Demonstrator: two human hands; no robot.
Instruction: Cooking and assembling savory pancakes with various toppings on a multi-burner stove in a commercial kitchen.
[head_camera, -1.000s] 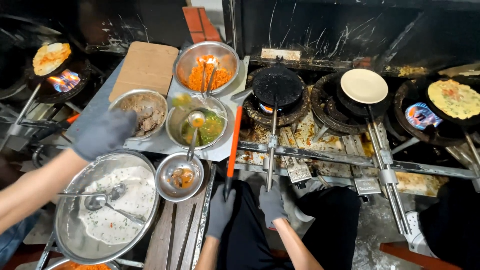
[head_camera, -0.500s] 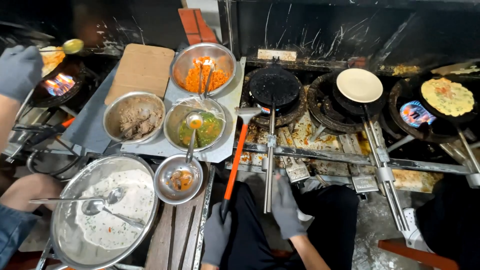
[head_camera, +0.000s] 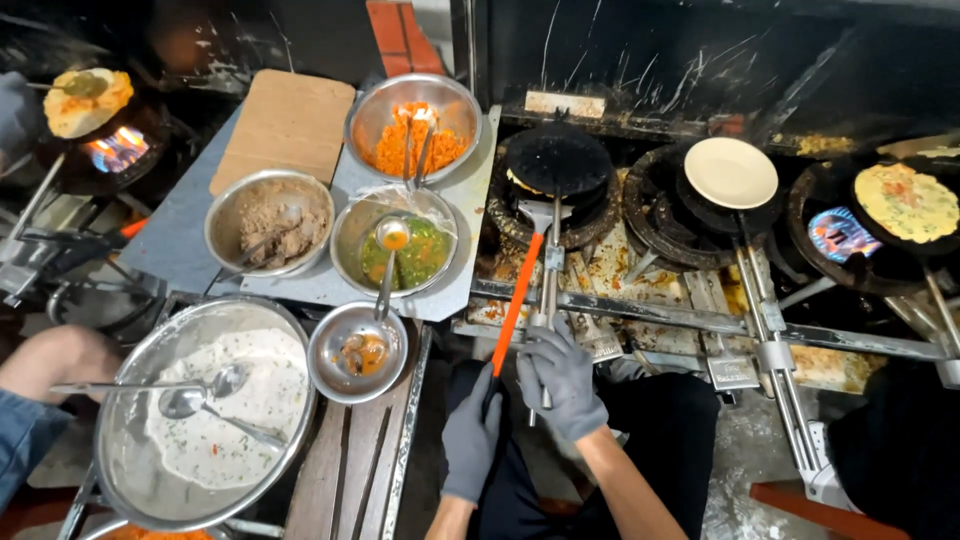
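Both my hands wear grey gloves at the bottom centre. My left hand (head_camera: 472, 432) holds the end of an orange-handled spatula (head_camera: 515, 305). The spatula's metal blade lies at the near edge of a small black pan (head_camera: 557, 160). My right hand (head_camera: 562, 378) grips the long metal handle of that pan, which sits on a stove burner. The two hands are side by side, almost touching.
On the steel counter to the left stand bowls of shredded carrot (head_camera: 412, 125), green sauce (head_camera: 395, 245) and brown filling (head_camera: 268, 222), a small bowl (head_camera: 357, 350), a large batter bowl (head_camera: 205, 410) and a wooden board (head_camera: 288, 120). Pans with a pale disc (head_camera: 730, 172) and a pancake (head_camera: 905, 200) sit to the right. A co-worker's arm (head_camera: 50, 360) is at the left.
The co-worker's gloved hand left the filling bowl and moved off to the far upper left. My right hand slid up the pan handle, and my left hand shifted slightly with the spatula.
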